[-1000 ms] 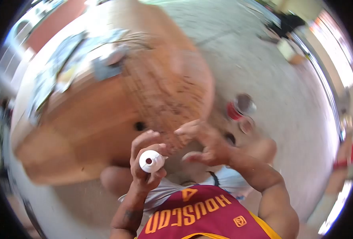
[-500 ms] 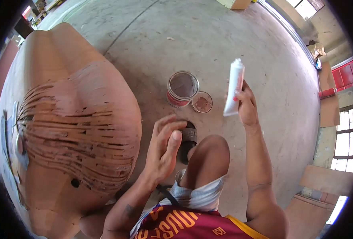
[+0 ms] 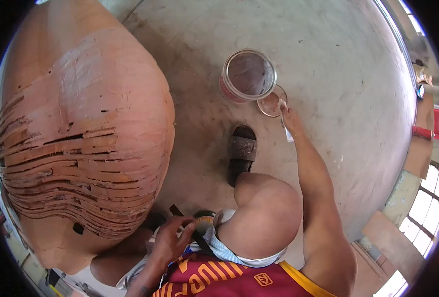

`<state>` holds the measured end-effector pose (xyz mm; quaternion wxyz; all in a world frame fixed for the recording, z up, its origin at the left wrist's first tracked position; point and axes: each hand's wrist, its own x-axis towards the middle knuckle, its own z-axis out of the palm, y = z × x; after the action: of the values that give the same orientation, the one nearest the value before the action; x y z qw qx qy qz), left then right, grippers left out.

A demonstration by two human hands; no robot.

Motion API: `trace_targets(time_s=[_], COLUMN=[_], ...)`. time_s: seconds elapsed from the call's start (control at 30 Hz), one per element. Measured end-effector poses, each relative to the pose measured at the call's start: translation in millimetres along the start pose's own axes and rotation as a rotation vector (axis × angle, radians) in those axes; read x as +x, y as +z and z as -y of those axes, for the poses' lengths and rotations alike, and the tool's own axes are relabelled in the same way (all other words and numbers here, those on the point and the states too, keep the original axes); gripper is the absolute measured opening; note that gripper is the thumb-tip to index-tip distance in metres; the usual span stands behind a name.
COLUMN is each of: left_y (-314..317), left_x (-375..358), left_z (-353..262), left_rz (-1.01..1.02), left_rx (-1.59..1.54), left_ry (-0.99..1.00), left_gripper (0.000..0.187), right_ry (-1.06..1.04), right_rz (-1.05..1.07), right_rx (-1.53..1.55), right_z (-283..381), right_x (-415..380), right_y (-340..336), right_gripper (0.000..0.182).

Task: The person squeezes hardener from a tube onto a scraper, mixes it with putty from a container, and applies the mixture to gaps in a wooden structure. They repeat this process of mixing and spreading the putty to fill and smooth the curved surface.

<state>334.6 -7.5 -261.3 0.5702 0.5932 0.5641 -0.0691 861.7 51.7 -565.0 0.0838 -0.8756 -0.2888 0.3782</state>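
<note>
My right hand (image 3: pixel 289 116) reaches down beside an open can, its fingers closed around a white tube (image 3: pixel 289 134) that is mostly hidden by the hand. The can (image 3: pixel 250 74) stands on the floor with greyish-brown paste inside. Its round lid (image 3: pixel 270 103) lies next to it, partly under the rim, close to my right fingertips. Near my lap, my left hand (image 3: pixel 174 237) is at a roll-like item (image 3: pixel 205 221) and a dark strip; its fingers are bent, and whether they hold anything is unclear.
A large brown curved form (image 3: pixel 90 128) with long slits and smeared patches fills the left side. My sandalled foot (image 3: pixel 242 148) rests on the concrete floor (image 3: pixel 338 84) below the can. Boards (image 3: pixel 392 237) and windows (image 3: pixel 424 208) are at the right edge.
My right hand has lowered the tube from mid-air toward the lid. My left hand has dropped from in front of me to beside my lap. The view has tilted downward.
</note>
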Motion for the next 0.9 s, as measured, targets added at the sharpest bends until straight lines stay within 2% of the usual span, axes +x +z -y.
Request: trace_targets(time_s=[0.07, 0.27, 0.37, 0.77, 0.9], left_y=[0.6, -1.1, 0.4, 6.1, 11.4], left_x=[-19.5, -56.9, -63.3, -66.6, -69.1], left_z=[20.8, 54.9, 61.3, 72.9, 76.9], left_rz=[-0.042, -0.146, -0.201, -0.226, -0.231], left_rx=[0.001, 0.039, 0.080, 0.072, 0.067], left_ry=[-0.055, -0.217, -0.145, -0.239, -0.285], left_gripper=[0.028, 0.024, 0.023, 0.022, 0.022], right_ry=[-0.047, -0.052, -0.043, -0.058, -0.102], right_rz=[-0.118, -0.083, -0.066, -0.061, 0.015], right_rx=[-0.148, -0.297, -0.322, -0.310, -0.290], right_z=[1.8, 16.9, 17.2, -2.3, -0.1], right_x=[3.4, 5.5, 11.2, 21.9, 20.5], right_y=[2.5, -0.5, 1.4, 4.7, -10.0], right_gripper=[0.099, 0.099, 0.098, 0.086, 0.079])
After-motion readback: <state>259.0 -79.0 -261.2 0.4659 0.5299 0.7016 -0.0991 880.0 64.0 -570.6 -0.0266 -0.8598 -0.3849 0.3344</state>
